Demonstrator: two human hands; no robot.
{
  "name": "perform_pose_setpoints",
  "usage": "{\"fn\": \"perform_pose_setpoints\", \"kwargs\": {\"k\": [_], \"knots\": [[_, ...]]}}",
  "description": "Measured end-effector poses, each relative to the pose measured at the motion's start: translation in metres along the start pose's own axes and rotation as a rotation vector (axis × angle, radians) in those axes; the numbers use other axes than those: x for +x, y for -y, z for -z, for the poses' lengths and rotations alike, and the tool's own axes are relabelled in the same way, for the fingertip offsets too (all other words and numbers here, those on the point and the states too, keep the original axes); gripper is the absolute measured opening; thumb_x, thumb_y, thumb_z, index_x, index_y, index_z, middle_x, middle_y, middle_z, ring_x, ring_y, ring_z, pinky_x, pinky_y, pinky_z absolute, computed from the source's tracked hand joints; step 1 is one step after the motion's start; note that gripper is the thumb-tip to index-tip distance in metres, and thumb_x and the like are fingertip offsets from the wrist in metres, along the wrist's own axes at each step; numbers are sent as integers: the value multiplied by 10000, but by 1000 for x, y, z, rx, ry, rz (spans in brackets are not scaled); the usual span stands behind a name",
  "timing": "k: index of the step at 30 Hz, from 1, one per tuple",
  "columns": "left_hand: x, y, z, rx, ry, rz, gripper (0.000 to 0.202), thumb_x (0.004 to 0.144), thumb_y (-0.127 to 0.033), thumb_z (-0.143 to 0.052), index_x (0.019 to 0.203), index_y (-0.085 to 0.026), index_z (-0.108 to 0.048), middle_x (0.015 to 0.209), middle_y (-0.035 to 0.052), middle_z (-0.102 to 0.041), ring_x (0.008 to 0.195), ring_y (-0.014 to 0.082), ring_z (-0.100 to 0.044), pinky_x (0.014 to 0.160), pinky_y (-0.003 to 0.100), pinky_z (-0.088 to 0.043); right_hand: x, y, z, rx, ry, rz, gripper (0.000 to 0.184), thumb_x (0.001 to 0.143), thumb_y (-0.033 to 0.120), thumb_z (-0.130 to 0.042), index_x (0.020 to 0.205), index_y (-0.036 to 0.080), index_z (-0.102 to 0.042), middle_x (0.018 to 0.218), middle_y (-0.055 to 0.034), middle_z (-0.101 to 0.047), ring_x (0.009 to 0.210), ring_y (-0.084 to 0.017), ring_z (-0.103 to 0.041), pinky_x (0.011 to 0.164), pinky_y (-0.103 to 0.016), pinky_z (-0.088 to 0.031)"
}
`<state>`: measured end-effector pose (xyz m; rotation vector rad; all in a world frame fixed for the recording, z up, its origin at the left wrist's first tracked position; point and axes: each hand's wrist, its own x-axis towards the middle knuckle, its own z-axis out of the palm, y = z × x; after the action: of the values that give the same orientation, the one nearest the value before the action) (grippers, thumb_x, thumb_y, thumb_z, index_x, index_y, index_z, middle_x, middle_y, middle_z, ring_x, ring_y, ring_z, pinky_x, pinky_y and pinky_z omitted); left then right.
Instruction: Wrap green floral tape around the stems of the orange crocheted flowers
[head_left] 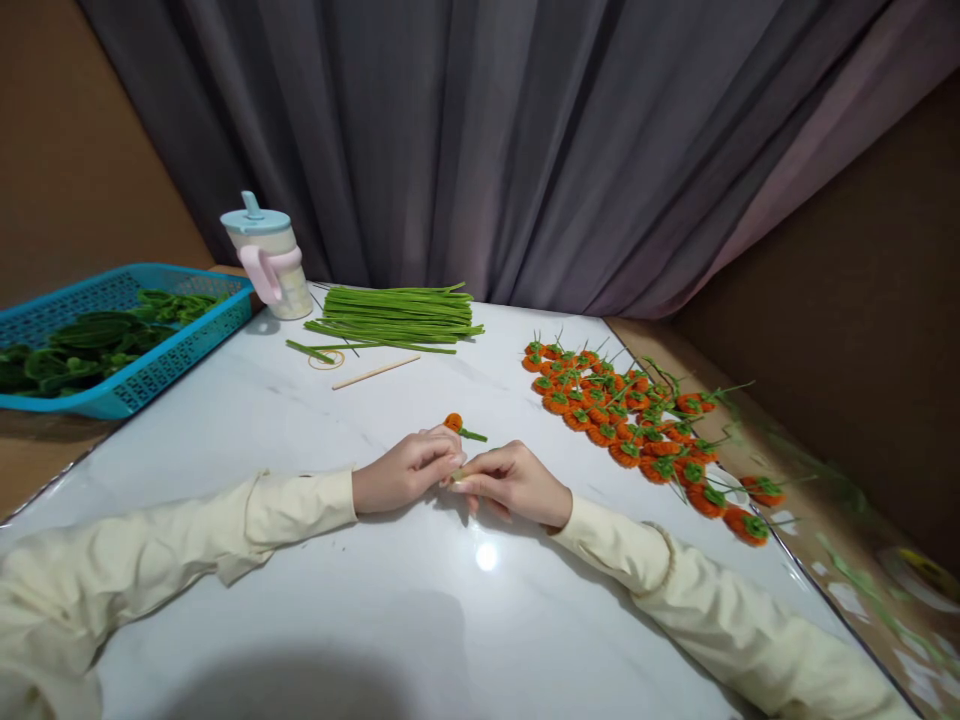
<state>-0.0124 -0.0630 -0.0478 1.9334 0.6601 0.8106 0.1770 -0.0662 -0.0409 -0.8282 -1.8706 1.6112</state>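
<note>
My left hand (pixel 409 472) is closed, its fingertips meeting those of my right hand (pixel 517 485) over the middle of the white table. My right thumb and forefinger pinch something tiny and greenish at the meeting point, too small to name. Just beyond my left fingers shows a small orange fuzzy pumpkin (pixel 453 422), with a short green fuzzy stem (pixel 474 435) beside it. Whether my left fingers hold that pumpkin or it lies behind them, I cannot tell. What is inside my left fingers is hidden.
Many orange pumpkins (pixel 600 410) with green tops and tendrils lie at the right. A bundle of green pipe cleaners (pixel 397 315) lies at the back, near a wooden stick (pixel 375 372). A lidded cup (pixel 266 255) and a blue basket (pixel 142 385) of green pieces stand left.
</note>
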Motion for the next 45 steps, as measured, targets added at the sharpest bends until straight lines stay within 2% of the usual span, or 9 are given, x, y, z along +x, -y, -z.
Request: {"fn": "perform_pose_setpoints", "kwargs": {"k": [4,9,11,18,22,27,35,39,45], "knots": [[1,-5,2,34,3,1,441,941,-460,-355,611,-178,-438,686,26,-471,823,180,-447,814,315,-362,2,2,2,100,72,-124,369,712,431,-713,840,86,-705,529,12,-602,325,-29,-412,310,-146,-329],[-1,-8,3,149,36,67,521,959,-510,-191,649,-184,-453,715,35,-503,901,205,-419,894,368,-296,3,3,4,113,110,-162,376,722,435,-703,824,74,-676,506,21,-581,326,-24,-409,308,-138,-323],[-2,-8,3,226,46,39,537,963,-514,-162,698,-184,-492,741,41,-527,924,215,-405,897,380,-282,3,3,4,112,118,-167,364,729,436,-695,777,77,-657,507,21,-579,327,-23,-410,309,-138,-323],[-6,-7,-1,395,22,-78,345,964,-409,-346,843,-186,-580,1008,70,-589,1040,236,-378,931,391,-265,2,-1,7,162,140,-153,337,737,423,-688,764,91,-634,517,22,-588,325,-27,-421,314,-143,-328],[-5,-6,-2,383,36,-79,311,954,-375,-398,780,-180,-568,932,67,-589,1049,242,-371,924,379,-268,2,-2,8,138,155,-147,329,759,411,-670,754,84,-639,529,14,-591,334,-26,-426,323,-143,-338],[-5,-3,-2,372,72,-84,422,962,-419,-374,645,-176,-509,667,35,-524,960,220,-390,869,348,-284,3,1,8,123,170,-169,305,749,388,-682,700,92,-625,515,13,-598,319,-25,-419,308,-141,-317],[-7,-20,-13,137,122,27,482,978,-467,-188,652,-180,-397,693,18,-440,790,173,-406,786,321,-352,2,2,10,326,209,-189,203,706,271,-724,718,70,-693,484,-2,-617,332,-49,-457,343,-164,-344],[-5,-20,-17,-6,78,93,480,953,-507,-256,643,-175,-410,693,10,-434,715,152,-425,725,301,-381,3,-2,11,419,201,-177,153,684,228,-723,691,76,-706,475,-15,-625,303,-51,-430,329,-178,-303],[1,-15,-16,-232,-2,249,433,902,-516,-377,645,-170,-421,627,-18,-417,609,121,-398,635,274,-379,7,0,7,434,57,-157,160,684,222,-697,697,64,-724,452,-28,-619,280,-41,-393,315,-181,-234]]}}
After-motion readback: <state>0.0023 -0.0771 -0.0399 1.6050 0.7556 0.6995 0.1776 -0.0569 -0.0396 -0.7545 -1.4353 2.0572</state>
